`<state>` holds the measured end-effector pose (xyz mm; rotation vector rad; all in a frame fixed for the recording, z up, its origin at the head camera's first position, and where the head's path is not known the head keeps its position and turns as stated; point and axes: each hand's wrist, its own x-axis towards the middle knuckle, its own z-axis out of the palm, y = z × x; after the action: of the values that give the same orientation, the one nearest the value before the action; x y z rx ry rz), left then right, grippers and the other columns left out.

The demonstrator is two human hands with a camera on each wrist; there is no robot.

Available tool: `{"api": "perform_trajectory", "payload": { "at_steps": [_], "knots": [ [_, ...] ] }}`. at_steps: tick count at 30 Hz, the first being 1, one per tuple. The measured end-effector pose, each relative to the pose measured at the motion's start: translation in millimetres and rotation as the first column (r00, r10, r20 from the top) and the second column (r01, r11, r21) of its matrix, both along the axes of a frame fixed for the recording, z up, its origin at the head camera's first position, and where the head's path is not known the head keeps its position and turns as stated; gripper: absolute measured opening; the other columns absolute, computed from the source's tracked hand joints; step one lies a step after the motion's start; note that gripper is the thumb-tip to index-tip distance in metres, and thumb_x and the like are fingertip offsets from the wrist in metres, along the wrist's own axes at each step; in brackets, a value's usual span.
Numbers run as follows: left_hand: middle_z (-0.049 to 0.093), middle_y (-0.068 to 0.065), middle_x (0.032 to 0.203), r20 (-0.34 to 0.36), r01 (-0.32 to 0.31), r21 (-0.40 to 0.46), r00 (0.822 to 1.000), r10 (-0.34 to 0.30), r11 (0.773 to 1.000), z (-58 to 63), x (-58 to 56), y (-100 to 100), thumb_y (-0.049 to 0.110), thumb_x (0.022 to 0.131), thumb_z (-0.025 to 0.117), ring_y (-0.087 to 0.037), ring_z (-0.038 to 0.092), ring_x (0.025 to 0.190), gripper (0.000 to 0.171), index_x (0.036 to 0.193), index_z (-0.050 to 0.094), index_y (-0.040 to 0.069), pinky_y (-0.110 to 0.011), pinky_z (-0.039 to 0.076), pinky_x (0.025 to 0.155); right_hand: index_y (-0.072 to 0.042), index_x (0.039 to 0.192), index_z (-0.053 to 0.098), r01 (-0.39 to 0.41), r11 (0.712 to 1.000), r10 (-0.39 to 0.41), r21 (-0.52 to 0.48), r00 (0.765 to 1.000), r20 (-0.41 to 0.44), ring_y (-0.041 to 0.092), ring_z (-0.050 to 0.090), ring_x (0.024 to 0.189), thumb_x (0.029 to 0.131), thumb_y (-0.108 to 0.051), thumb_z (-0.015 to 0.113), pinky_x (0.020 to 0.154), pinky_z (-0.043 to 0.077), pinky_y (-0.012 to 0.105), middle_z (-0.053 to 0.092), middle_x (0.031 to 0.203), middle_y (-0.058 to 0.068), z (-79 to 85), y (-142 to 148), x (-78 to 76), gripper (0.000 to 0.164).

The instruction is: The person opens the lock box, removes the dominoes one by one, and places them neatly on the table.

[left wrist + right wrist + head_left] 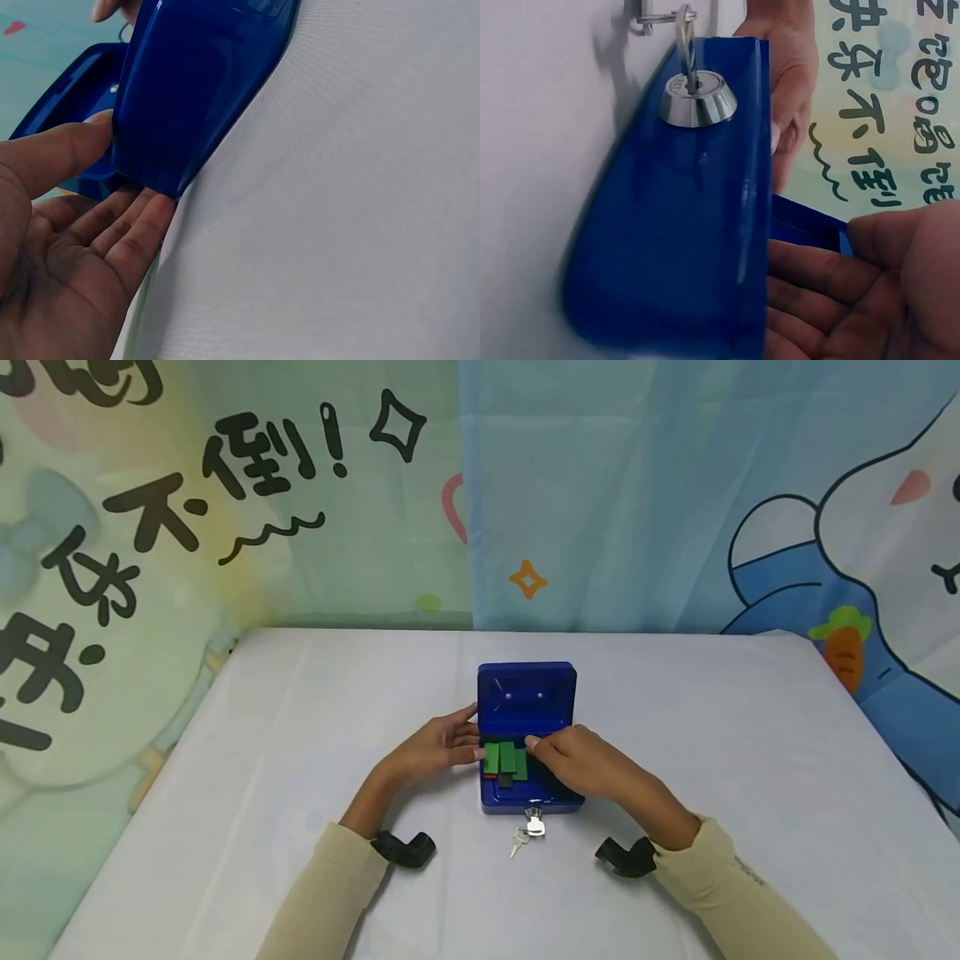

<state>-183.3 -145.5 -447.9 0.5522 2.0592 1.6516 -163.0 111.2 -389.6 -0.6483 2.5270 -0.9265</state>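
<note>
A blue metal cash box (558, 789) stands on the table with its lid (525, 693) raised at the back. Green blocks (507, 757) lie in its left part, with a dark piece (505, 781) and a bit of red among them. My left hand (442, 743) holds the box's left side, thumb at the rim and fingers against the outside. Over the right part reaches my right hand (588, 764); its thumb is near the blocks, and its fingertips go behind the box wall, so what they touch is hidden. A silver lock (699, 101) with a key sits on the front.
A second key (519, 839) hangs from the lock over the white tablecloth (300, 710). Black wrist devices (405, 850) are strapped at both sleeves. Printed curtains (600, 485) hang behind the table.
</note>
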Motion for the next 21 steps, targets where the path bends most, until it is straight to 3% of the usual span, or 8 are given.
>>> {"api": "perform_trajectory", "payload": {
  "at_steps": [3, 6, 8, 9, 12, 15, 16, 21],
  "knots": [
    [0.051, -0.019, 0.139, -0.006, 0.000, 0.001, 1.000, 0.000, 1.000, -0.7, 0.2, -0.5, 0.010, 0.092, 0.066, -0.026, 0.050, 0.128, 0.081, 0.156, 0.016, 0.006, -0.036, 0.039, 0.105, 0.007, 0.106, 0.068, -0.008, 0.992, 0.027, -0.124, 0.989, 0.149, 0.025, 0.067, 0.085, 0.107, -0.028, 0.038, 0.073, 0.056, 0.033, 0.068, 0.094, 0.015, 1.4, 1.2, 0.3, 0.047],
    [0.052, -0.017, 0.138, -0.003, -0.009, -0.007, 1.000, 0.009, 1.000, -1.0, 0.6, -0.1, 0.010, 0.093, 0.066, -0.024, 0.051, 0.127, 0.080, 0.156, 0.017, 0.007, -0.036, 0.040, 0.105, 0.016, 0.126, 0.055, 0.013, 0.970, 0.052, -0.241, 0.964, 0.261, 0.035, 0.063, 0.109, 0.108, -0.026, 0.035, 0.088, 0.053, 0.042, 0.059, 0.125, 0.027, 3.1, 3.2, 0.7, 0.050],
    [0.053, -0.016, 0.138, -0.002, -0.012, -0.010, 1.000, 0.012, 1.000, -0.9, 0.8, 0.1, 0.010, 0.093, 0.066, -0.023, 0.051, 0.126, 0.080, 0.156, 0.017, 0.007, -0.036, 0.040, 0.105, 0.016, 0.125, 0.056, 0.021, 0.967, 0.042, -0.256, 0.970, 0.240, 0.037, 0.061, 0.111, 0.108, -0.026, 0.035, 0.090, 0.051, 0.044, 0.058, 0.127, 0.027, 4.1, 4.0, 0.6, 0.050],
    [0.053, -0.015, 0.138, -0.002, -0.014, -0.009, 1.000, 0.013, 1.000, -0.8, 0.8, 0.2, 0.010, 0.093, 0.066, -0.023, 0.051, 0.126, 0.080, 0.156, 0.017, 0.007, -0.035, 0.041, 0.104, 0.014, 0.122, 0.060, 0.026, 0.972, 0.021, -0.235, 0.980, 0.196, 0.036, 0.062, 0.110, 0.108, -0.026, 0.036, 0.090, 0.051, 0.045, 0.060, 0.125, 0.025, 4.8, 4.3, 0.8, 0.049],
    [0.053, -0.016, 0.137, -0.003, -0.013, -0.007, 1.000, 0.013, 1.000, -0.5, 0.6, 0.6, 0.010, 0.092, 0.067, -0.023, 0.052, 0.126, 0.081, 0.156, 0.017, 0.006, -0.034, 0.041, 0.104, 0.002, 0.090, 0.070, 0.047, 0.992, -0.039, -0.115, 0.996, 0.076, 0.025, 0.065, 0.082, 0.107, -0.028, 0.038, 0.076, 0.055, 0.036, 0.066, 0.088, 0.012, 5.9, 3.6, 1.7, 0.047],
    [0.053, -0.017, 0.137, -0.009, -0.011, -0.005, 1.000, 0.011, 1.000, -0.1, 0.6, 0.5, 0.010, 0.092, 0.068, -0.024, 0.051, 0.126, 0.081, 0.155, 0.017, 0.005, -0.034, 0.041, 0.104, -0.009, 0.065, 0.053, 0.039, 0.999, -0.038, -0.037, 0.999, 0.027, 0.016, 0.045, 0.060, 0.106, -0.028, 0.041, 0.055, 0.039, 0.030, 0.040, 0.062, 0.000, 5.8, 1.9, 3.0, 0.047],
    [0.053, -0.017, 0.137, -0.009, -0.009, -0.003, 1.000, 0.009, 1.000, 0.2, 0.7, 0.4, 0.010, 0.092, 0.067, -0.024, 0.051, 0.126, 0.081, 0.155, 0.017, 0.005, -0.033, 0.041, 0.104, -0.010, 0.062, 0.047, 0.031, 0.999, -0.031, -0.023, 0.999, 0.028, 0.015, 0.039, 0.056, 0.106, -0.028, 0.041, 0.053, 0.033, 0.030, 0.032, 0.060, -0.001, 5.3, 1.5, 3.3, 0.047],
    [0.052, -0.019, 0.138, -0.005, 0.004, 0.008, 1.000, -0.004, 1.000, 1.6, 1.1, 0.2, 0.009, 0.092, 0.067, -0.026, 0.050, 0.127, 0.081, 0.155, 0.016, 0.005, -0.033, 0.041, 0.104, -0.006, 0.065, 0.053, 0.018, 0.999, -0.017, -0.027, 0.999, 0.041, 0.015, 0.041, 0.055, 0.105, -0.022, 0.043, 0.052, 0.034, 0.029, 0.037, 0.058, 0.000, 4.9, 1.7, 4.4, 0.045]
  ]
}}
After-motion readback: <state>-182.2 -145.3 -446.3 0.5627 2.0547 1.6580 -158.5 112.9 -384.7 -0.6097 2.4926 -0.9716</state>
